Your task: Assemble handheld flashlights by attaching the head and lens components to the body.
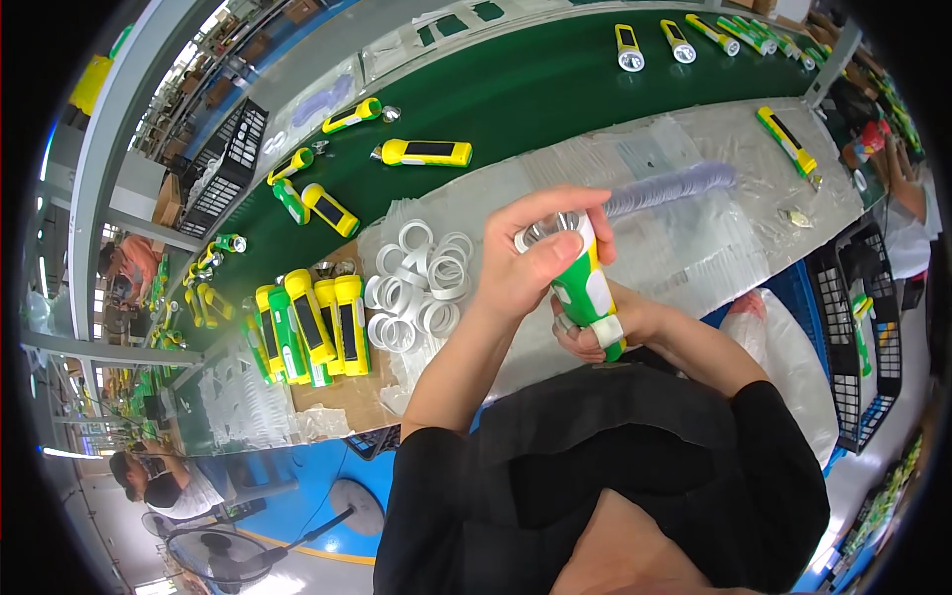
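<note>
Seemingly, a green flashlight (578,296) is partly done — held near, head by the left hand (514,260), tail by the right hand (631,311); assembled-looking flashlights (628,45) are lined up far right, loose white rings (421,266) and piled flashlights (309,322) left unused at left.

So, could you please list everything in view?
Bench: one, grey, middle
Belt: one, green, beyond bench
Held torch: one, green-yellow-white, centre
Other torches: many, yellow-green, bench and belt
Rings: many, white, left of centre
Discs: many, purplish, bench right
Crates: several, black, both sides
Bag: one, white, right
Fans: count unclear, grey, lower left
People: several, mixed clothing, edges
Left hand: one, bare, on torch head
Right hand: one, bare, round torch body
</note>
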Demonstrator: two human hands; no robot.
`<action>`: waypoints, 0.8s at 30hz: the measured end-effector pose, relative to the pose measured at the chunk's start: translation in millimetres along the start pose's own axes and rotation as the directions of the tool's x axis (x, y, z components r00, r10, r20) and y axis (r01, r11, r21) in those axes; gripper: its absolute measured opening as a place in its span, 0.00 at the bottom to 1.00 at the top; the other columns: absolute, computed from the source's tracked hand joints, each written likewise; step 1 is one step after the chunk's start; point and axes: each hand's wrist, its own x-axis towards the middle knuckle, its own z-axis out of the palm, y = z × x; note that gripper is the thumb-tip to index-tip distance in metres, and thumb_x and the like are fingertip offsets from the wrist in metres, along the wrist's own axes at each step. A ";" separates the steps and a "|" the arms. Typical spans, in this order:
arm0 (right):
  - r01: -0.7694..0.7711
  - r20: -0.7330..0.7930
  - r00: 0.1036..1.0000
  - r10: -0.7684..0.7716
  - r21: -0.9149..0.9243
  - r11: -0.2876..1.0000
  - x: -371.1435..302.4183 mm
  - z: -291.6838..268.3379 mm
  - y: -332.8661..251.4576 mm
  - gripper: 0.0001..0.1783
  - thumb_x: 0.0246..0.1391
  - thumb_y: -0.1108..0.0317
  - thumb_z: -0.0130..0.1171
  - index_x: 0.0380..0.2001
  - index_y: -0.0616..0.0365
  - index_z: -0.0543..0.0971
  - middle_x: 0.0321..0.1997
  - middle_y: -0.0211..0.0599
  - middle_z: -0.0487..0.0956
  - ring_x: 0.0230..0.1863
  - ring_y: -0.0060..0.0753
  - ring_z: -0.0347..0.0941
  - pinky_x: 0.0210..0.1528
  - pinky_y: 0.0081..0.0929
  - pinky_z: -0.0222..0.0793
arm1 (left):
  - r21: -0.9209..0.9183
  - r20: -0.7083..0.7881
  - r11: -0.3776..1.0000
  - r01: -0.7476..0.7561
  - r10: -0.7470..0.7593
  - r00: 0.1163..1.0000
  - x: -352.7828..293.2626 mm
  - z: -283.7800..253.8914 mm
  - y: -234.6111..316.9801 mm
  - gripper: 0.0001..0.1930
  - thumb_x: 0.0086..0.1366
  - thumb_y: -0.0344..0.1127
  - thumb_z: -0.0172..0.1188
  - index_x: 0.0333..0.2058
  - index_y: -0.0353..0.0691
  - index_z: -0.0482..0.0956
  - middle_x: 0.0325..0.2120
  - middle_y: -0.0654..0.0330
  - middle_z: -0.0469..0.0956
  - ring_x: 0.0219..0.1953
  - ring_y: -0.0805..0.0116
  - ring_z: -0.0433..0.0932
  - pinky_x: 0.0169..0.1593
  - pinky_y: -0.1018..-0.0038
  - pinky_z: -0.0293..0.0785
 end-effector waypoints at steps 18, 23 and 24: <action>0.025 -0.264 0.933 -0.245 -0.632 0.775 43.8 -69.1 -103.5 0.26 0.56 0.58 0.64 0.53 0.60 0.72 0.42 0.38 0.79 0.44 0.31 0.77 0.48 0.29 0.73 | 0.586 -0.363 0.723 0.365 -0.168 0.917 22.2 -103.8 -9.1 0.34 0.73 0.57 0.43 0.62 0.32 0.63 0.51 0.52 0.75 0.49 0.65 0.77 0.53 0.67 0.72; -0.043 -0.070 0.784 -0.617 -0.997 0.059 96.6 -203.3 -193.7 0.23 0.50 0.78 0.63 0.52 0.55 0.75 0.51 0.34 0.78 0.54 0.32 0.73 0.58 0.30 0.67 | 0.839 -0.535 -0.016 0.543 -0.195 0.822 46.8 -195.1 -17.7 0.27 0.67 0.56 0.51 0.61 0.51 0.68 0.35 0.47 0.81 0.35 0.53 0.82 0.39 0.63 0.77; -0.115 -0.037 0.723 -0.690 -0.991 -0.067 108.3 -235.1 -208.4 0.24 0.49 0.78 0.63 0.51 0.56 0.76 0.53 0.36 0.78 0.55 0.36 0.72 0.59 0.29 0.66 | 0.830 -0.551 -0.023 0.557 -0.178 0.815 46.5 -217.0 -28.5 0.27 0.67 0.56 0.51 0.61 0.51 0.68 0.35 0.47 0.81 0.35 0.53 0.82 0.39 0.63 0.77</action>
